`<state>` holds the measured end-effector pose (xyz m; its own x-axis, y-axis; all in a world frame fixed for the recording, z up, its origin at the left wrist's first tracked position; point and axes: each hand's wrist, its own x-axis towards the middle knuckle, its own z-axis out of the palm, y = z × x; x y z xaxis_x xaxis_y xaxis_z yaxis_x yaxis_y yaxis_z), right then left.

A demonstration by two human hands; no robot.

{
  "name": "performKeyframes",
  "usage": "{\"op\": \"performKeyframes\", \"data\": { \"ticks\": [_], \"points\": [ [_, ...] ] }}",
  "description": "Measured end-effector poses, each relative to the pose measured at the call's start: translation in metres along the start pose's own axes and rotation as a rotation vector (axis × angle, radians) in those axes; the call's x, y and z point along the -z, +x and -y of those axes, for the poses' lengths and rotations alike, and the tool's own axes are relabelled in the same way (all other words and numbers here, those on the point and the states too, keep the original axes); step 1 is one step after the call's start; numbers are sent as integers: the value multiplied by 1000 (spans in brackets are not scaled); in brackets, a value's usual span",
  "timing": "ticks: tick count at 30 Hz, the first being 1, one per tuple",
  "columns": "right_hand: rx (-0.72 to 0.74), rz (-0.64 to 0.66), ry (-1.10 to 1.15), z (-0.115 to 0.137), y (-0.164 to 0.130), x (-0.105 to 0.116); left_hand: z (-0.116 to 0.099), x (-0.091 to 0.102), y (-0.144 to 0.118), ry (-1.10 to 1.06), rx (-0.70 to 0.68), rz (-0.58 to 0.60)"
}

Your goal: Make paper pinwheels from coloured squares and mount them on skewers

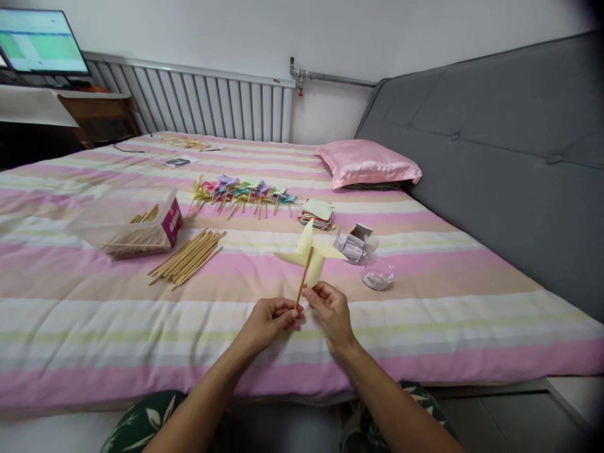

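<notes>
A pale yellow paper pinwheel (304,255) on a thin wooden stick stands upright in front of me, tilted a little to the right, its blades spread. My left hand (274,324) pinches the lower end of the stick between thumb and fingers. Close beside it, my right hand (329,311) is closed, with its thumb and fingertips at the stick just under the bottom blade. Its fingertips are partly hidden, but they appear to grip the pinwheel. Beyond the pinwheel lies a stack of coloured paper squares (317,212), with a pale green sheet on top.
Loose wooden sticks (189,257) lie left, beside a clear plastic box (117,220) holding more sticks. Several finished pinwheels (243,192) lie farther back. To the right are an opened small package (353,244) and a clear round container (378,275). A pink pillow (368,162) rests near the grey headboard (491,119).
</notes>
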<state>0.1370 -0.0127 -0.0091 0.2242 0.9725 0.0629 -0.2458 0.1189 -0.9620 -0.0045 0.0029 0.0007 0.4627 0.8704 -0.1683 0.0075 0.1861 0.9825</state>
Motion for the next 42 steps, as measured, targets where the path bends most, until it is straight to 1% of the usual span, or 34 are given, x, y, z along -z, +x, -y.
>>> {"op": "performKeyframes", "data": {
  "ticks": [5,12,20,22,25,30,33,35,42],
  "points": [
    [27,-82,-40,2,1,1,1,1,-1,20,5,-9],
    [68,-128,-65,0,3,4,6,2,0,41,-36,14],
    [106,-183,-36,0,2,6,8,4,1,35,-13,16],
    [112,-155,-9,1,2,6,7,4,1,31,-11,16],
    [95,-71,17,1,1,5,5,3,1,22,-5,5],
    [-46,100,-27,-8,-3,-1,3,2,1,52,-43,11],
    [-92,169,-75,-15,-5,-4,2,2,1,80,-69,17],
    [-97,186,-76,-17,-5,-5,2,2,1,88,-67,12],
    [-78,159,-72,-16,-4,-4,1,1,0,82,-55,1]
  ]
}}
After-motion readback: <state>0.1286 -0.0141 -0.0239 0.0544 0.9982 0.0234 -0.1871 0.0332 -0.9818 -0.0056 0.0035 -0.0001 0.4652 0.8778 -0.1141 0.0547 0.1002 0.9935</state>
